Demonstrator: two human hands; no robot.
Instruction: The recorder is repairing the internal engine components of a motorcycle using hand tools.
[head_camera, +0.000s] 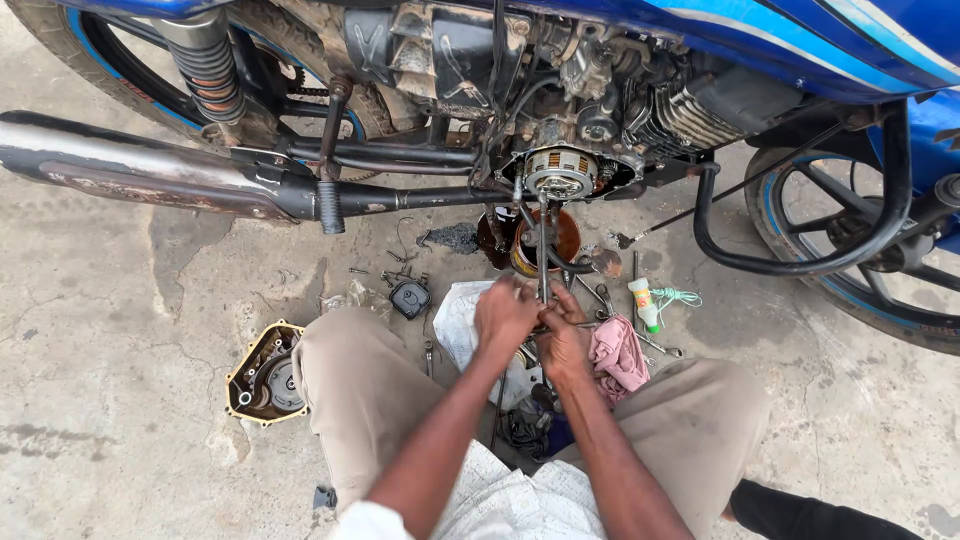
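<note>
A blue motorcycle (760, 40) spans the top of the view, standing on stained concrete ground (120, 300). Its long grey exhaust pipe (130, 170) runs along the left, with a rear shock spring (205, 70) above it and a black crash guard (800, 250) curving before the front wheel (860, 270) at the right. At the centre of the engine, the side cover is off and a round metal rotor with copper windings (560, 172) lies exposed.

The person squats facing the engine, knees in beige trousers (350, 390) spread apart. A removed engine cover (265, 375), edged with a yellowish gasket, lies on the ground just beside the left knee. A rust-brown round container (530, 240) sits under the engine, directly behind the hands.

A long, thin metal tool (543, 255) stands nearly upright, reaching from the hands up to the rotor. The left hand (505, 315) and right hand (562, 335) are pressed together at its lower end, fingers curled around the shaft, touching each other. A pink rag (618, 355) lies on the right knee, just beside the right hand; a white cloth (455, 325) lies under the left forearm. A small black square part (410, 298), a white tube with a green cap (645, 305) and scattered wrenches (655, 345) lie nearby.
</note>
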